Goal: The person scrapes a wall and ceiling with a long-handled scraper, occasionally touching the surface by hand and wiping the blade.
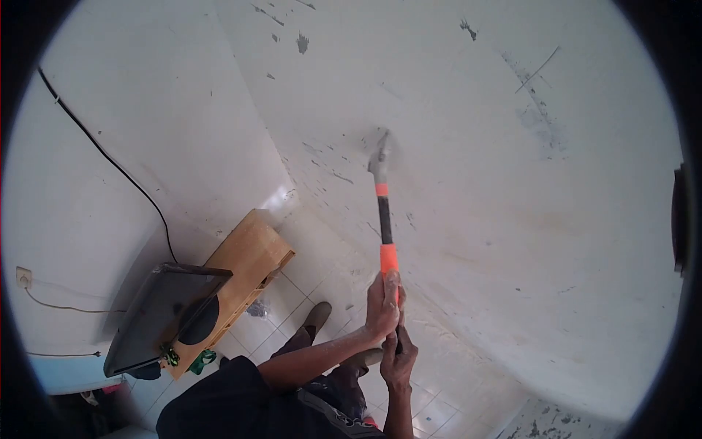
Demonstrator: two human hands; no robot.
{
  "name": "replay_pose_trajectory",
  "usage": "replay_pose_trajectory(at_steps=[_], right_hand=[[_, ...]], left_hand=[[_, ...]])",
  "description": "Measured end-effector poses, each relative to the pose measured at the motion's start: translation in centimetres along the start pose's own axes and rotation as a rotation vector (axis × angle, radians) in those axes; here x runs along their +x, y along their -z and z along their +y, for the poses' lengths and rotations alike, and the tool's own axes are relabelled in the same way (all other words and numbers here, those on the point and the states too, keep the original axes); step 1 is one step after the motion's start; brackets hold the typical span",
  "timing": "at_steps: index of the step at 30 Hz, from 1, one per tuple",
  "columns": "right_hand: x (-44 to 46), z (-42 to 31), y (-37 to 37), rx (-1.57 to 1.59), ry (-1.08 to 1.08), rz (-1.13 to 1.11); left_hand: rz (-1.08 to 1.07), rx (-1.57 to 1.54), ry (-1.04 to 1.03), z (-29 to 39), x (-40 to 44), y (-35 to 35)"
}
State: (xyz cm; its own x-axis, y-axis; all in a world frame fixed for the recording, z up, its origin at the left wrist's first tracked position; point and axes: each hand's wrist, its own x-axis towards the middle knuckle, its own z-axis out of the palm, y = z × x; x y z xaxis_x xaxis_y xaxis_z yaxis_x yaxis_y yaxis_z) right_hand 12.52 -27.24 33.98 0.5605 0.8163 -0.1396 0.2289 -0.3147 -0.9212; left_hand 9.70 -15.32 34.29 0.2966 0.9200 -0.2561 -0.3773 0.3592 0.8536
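A hammer [385,219] with an orange and black handle reaches up from my hands to the white wall [468,190]. Its grey head is slightly blurred and is at the wall's surface; whether it touches cannot be made out. My left hand [382,306] is wrapped round the orange part of the grip. Just below it, my right hand [398,360] closes on the lower end of the same handle. Chipped grey marks dot the wall around the hammer head.
To the left, a wooden cabinet [252,245] stands on the tiled floor with a black television [164,307] on it. A black cable [117,164] runs down the left wall to it. A wall socket [24,277] sits far left. My feet are on the tiles [292,289] below.
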Motion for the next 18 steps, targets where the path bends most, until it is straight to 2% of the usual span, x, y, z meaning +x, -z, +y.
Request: replay_pose_trajectory(at_steps=[2, 4, 7, 10, 12, 14, 15, 16, 17, 18], right_hand=[[2.8, -1.6, -1.1, -0.072, 0.097, -0.042], [6.0, -5.8, -1.9, -0.089, 0.105, -0.098], [6.5, -7.3, -3.0, -0.094, 0.155, -0.121], [2.5, -4.1, -3.0, -0.052, 0.157, -0.070], [0.3, -3.9, -2.2, -0.049, 0.011, -0.027], [0.5, -4.2, -2.6, -0.079, 0.021, -0.027], [0.9, -4.4, -2.7, -0.097, 0.036, -0.017], [2.5, -5.4, -3.3, -0.107, 0.037, -0.015], [4.7, -6.9, -4.3, -0.139, 0.136, -0.031], [5.7, -7.7, -5.1, -0.161, 0.237, -0.048]], left_hand=[[0.099, 0.084, -0.173, 0.9, 3.7, 0.9], [0.134, 0.005, -0.218, 6.2, 6.8, 0.6], [0.123, -0.104, -0.194, 7.6, 7.4, 1.1], [0.099, 0.026, -0.119, 3.5, 4.2, 2.1], [0.075, 0.082, -0.052, 2.1, 1.9, 1.7], [0.044, 0.051, 0.006, 3.1, 1.8, 1.7], [0.041, 0.041, 0.004, 3.4, 3.0, 1.9], [0.088, 0.052, -0.111, 3.7, 4.8, 2.4], [0.138, 0.069, -0.220, 4.4, 6.3, 2.9], [0.106, 0.010, -0.128, 7.6, 7.4, 3.5]])
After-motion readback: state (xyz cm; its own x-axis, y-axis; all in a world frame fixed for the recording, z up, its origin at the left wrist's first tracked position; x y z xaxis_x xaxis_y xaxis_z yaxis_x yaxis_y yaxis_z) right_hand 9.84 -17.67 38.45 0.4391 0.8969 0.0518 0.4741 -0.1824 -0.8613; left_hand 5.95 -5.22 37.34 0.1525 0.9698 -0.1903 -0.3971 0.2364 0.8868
